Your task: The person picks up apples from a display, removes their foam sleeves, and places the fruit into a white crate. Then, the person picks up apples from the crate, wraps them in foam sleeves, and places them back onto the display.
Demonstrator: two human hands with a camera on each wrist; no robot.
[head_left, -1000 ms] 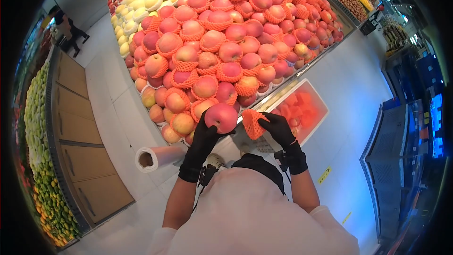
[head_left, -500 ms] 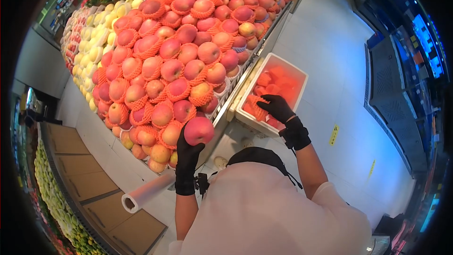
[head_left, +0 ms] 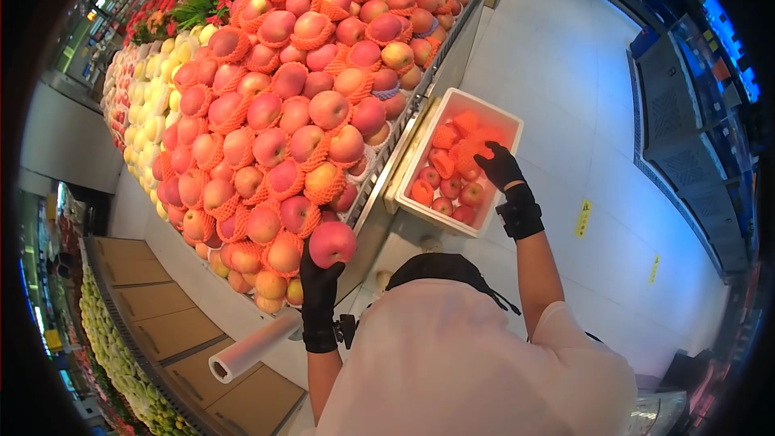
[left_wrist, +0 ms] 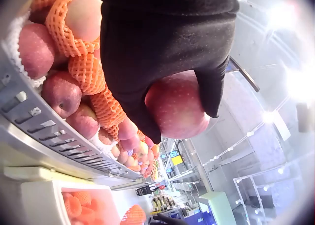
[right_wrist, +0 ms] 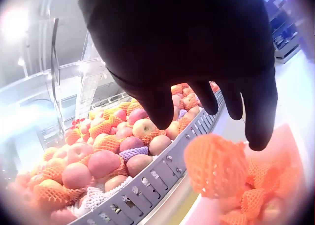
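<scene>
My left hand (head_left: 321, 282), in a black glove, grips a bare red apple (head_left: 332, 244) beside the front corner of the apple pile. In the left wrist view, thumb and fingers curl round the apple (left_wrist: 177, 106) from either side. Over the white foam box (head_left: 421, 208) my gloved right hand (head_left: 502, 168) is spread, its fingers fairly straight. Just below those fingertips, in the right wrist view, an orange foam net (right_wrist: 216, 166) appears apart from the hand. Inside the box lie several red apples (head_left: 450, 187) and more orange foam nets (head_left: 466, 121).
The large apple pile (head_left: 266, 145), many in orange nets, slopes up behind a slotted metal rail (right_wrist: 142, 190). Yellow fruit (head_left: 149, 117) and red flowers stand beyond. A plastic roll (head_left: 252, 347) projects at lower left, near brown cabinets (head_left: 173, 331). Pale floor (head_left: 557, 97) stretches right of the box.
The orange net, pulled off near the apple, went right to the box with my right hand, which then let go. My left hand kept the apple. The head view swung toward the box.
</scene>
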